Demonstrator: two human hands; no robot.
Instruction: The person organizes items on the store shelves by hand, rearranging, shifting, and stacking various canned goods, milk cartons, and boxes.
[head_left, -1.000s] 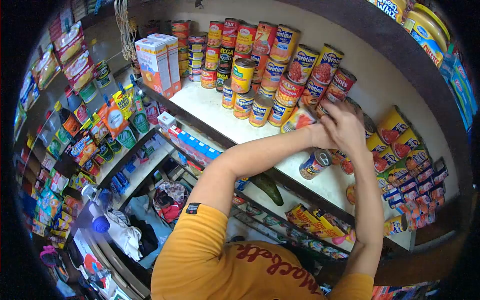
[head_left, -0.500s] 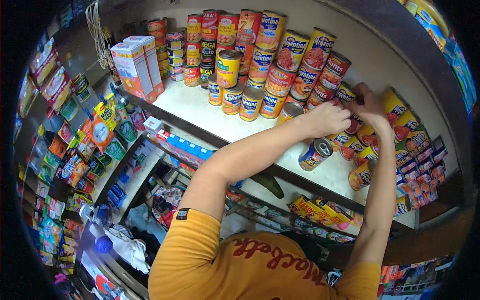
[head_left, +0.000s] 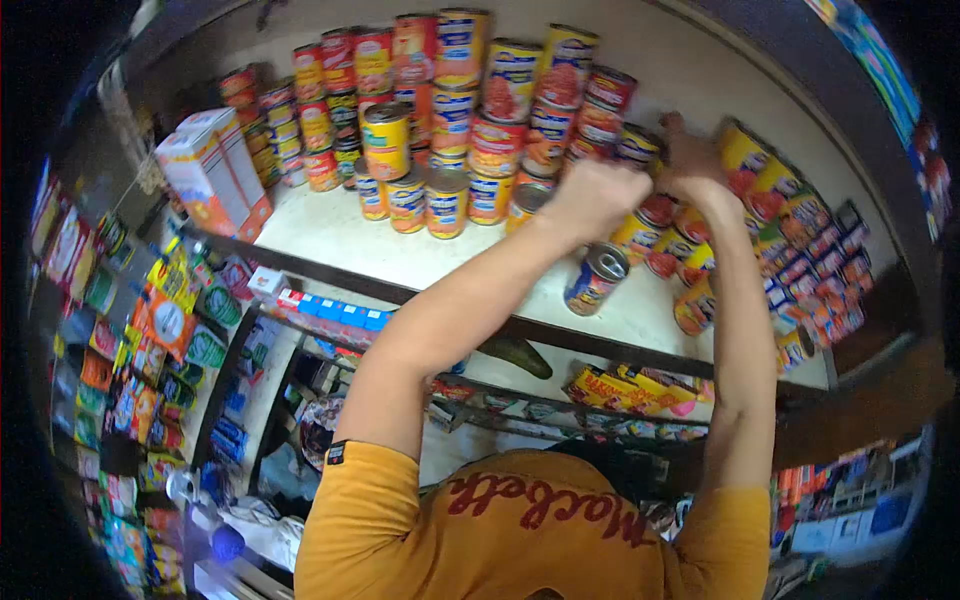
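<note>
Both hands behind the lone can [head_left: 597, 278]

On the shelf [head_left: 325, 230], the left hand [head_left: 605, 190] is curled behind the lone can, near stacked cans [head_left: 497, 145]; whether it grips anything, I cannot tell. The right hand [head_left: 703, 165], blurred, reaches farther back and right of the lone can, beside yellow cans [head_left: 746, 165], fingers partly spread, its hold unclear
</note>
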